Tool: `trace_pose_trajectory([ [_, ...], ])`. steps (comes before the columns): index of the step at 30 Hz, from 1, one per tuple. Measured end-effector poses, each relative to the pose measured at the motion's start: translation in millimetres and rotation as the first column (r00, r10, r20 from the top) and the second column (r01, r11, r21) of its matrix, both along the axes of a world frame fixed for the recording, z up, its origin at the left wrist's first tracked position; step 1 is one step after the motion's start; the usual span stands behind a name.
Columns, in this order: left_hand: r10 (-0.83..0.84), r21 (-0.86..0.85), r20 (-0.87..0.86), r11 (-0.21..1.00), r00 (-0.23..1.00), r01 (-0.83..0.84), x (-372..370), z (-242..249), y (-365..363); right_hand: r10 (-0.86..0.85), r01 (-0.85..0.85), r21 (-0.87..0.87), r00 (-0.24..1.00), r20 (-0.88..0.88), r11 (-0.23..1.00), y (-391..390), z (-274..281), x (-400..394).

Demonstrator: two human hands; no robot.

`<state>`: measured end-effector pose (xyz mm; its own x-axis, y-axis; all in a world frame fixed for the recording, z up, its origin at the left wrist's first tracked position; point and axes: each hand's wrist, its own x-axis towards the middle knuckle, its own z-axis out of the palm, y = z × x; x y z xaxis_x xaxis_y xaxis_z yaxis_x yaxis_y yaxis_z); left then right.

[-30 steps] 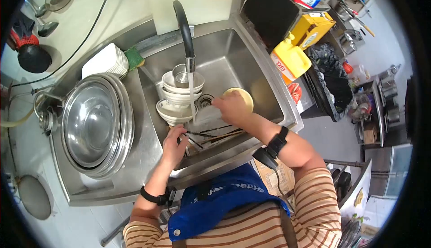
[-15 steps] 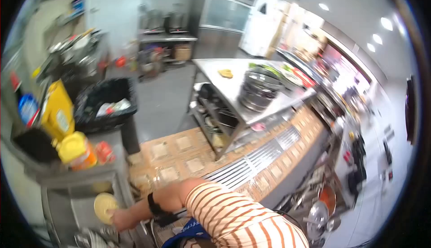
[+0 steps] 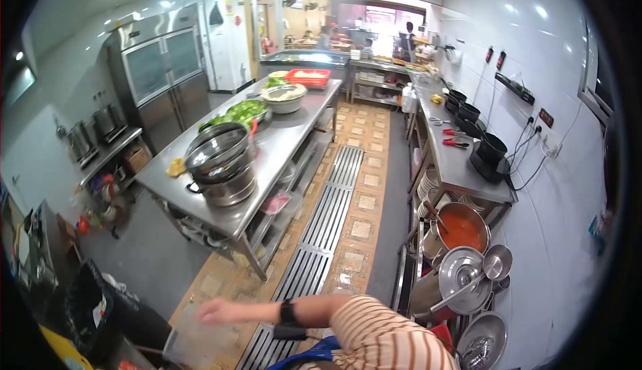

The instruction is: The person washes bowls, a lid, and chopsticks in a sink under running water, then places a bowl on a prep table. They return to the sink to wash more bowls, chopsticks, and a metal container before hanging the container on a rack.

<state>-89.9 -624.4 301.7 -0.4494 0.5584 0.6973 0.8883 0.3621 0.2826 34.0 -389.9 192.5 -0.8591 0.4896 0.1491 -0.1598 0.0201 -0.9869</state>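
Note:
My right hand [image 3: 219, 312], at the end of a striped sleeve and a dark wristband, is stretched out to the left near the bottom of the view. Its fingers are bunched at the upper edge of a see-through plastic container [image 3: 200, 343], and they look closed on it. The floor tiles show through the container's walls. A blue apron [image 3: 311, 355] is visible below the forearm. My left hand is out of view.
Left of the hand stands a black-lined bin [image 3: 124, 306]. Ahead, a steel table [image 3: 164, 167] carries stacked steamer pots [image 3: 224, 172] and greens [image 3: 244, 110]. A floor grate [image 3: 321, 236] runs alongside. On the right are a pot of red sauce [image 3: 461, 228] and a lidded pot [image 3: 465, 280].
The view has swung right, away from the sink. My right hand held a round pale-yellow thing over the sink before; now that thing is out of sight and the hand is at the clear container.

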Motion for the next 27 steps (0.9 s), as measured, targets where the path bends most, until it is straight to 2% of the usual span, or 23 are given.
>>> trace_pose_trajectory([
  [1, -0.162, 0.028, 0.057, 0.987, 0.985, 0.161, 6, -22, 31, -0.122, 0.152, -0.22, 0.982, 0.144, 0.964, 35, -9, 61],
  [2, -0.313, 0.061, 0.111, 0.949, 0.943, 0.308, 12, -55, 65, -0.277, 0.329, -0.364, 0.942, 0.19, 0.871, 69, -33, 119],
  [3, -0.38, 0.007, 0.182, 0.923, 0.907, 0.385, 28, -76, 93, -0.41, 0.483, -0.359, 0.873, 0.264, 0.798, 102, -55, 183],
  [4, -0.446, -0.037, 0.252, 0.883, 0.859, 0.469, 44, -96, 125, -0.631, 0.718, -0.146, 0.676, 0.38, 0.681, 125, -75, 241],
  [5, -0.556, -0.107, 0.255, 0.797, 0.791, 0.595, 59, -126, 158, -0.906, 0.851, 0.431, 0.114, 0.407, 0.3, 136, -83, 287],
  [6, -0.651, -0.177, 0.271, 0.69, 0.709, 0.702, 75, -148, 186, -0.911, 0.846, 0.527, -0.152, 0.383, 0.08, 156, -108, 335],
  [7, -0.645, -0.168, 0.412, 0.64, 0.643, 0.75, 110, -141, 206, -0.838, 0.704, 0.71, -0.379, 0.394, 0.016, 160, -96, 373],
  [8, -0.616, -0.15, 0.548, 0.594, 0.566, 0.79, 150, -131, 224, -0.87, 0.705, 0.696, -0.421, 0.257, -0.135, 159, -99, 408],
  [9, -0.677, -0.203, 0.496, 0.518, 0.543, 0.831, 173, -134, 245, -0.878, 0.699, 0.658, -0.464, 0.121, -0.279, 159, -103, 434],
  [10, -0.736, -0.262, 0.445, 0.438, 0.51, 0.86, 193, -140, 267, -0.889, 0.87, 0.39, -0.405, 0.215, -0.302, 160, -100, 445],
  [11, -0.755, -0.266, 0.475, 0.366, 0.452, 0.891, 214, -147, 289, -0.903, 0.946, 0.079, -0.323, 0.284, -0.314, 157, -91, 450],
  [12, -0.77, -0.267, 0.504, 0.293, 0.392, 0.918, 235, -152, 310, -0.92, 0.919, -0.241, -0.227, 0.321, -0.311, 159, -88, 459],
  [13, -0.798, -0.284, 0.479, 0.252, 0.365, 0.925, 256, -150, 329, -0.925, 0.936, -0.275, -0.11, 0.363, -0.219, 166, -105, 473],
  [16, -0.837, -0.314, 0.461, 0.157, 0.295, 0.936, 307, -151, 386, -0.927, 0.793, -0.56, -0.018, 0.374, -0.241, 188, -115, 477],
  [18, -0.85, -0.338, 0.44, 0.141, 0.289, 0.931, 328, -155, 426, -0.911, 0.741, -0.647, 0.122, 0.395, -0.181, 213, -133, 495],
  [20, -0.876, -0.408, 0.347, 0.181, 0.335, 0.895, 339, -161, 471, -0.889, 0.677, -0.698, 0.142, 0.436, -0.235, 243, -119, 508],
  [22, -0.849, -0.464, 0.316, 0.25, 0.423, 0.85, 340, -167, 520, -0.902, 0.667, -0.697, 0.084, 0.422, -0.264, 270, -118, 527],
  [25, -0.815, -0.482, 0.293, 0.325, 0.5, 0.814, 345, -174, 597, -0.871, 0.607, -0.685, -0.023, 0.491, -0.403, 306, -109, 561],
  [27, -0.807, -0.463, 0.253, 0.383, 0.533, 0.799, 349, -175, 650, -0.783, 0.717, -0.509, -0.082, 0.617, -0.476, 326, -128, 592],
])
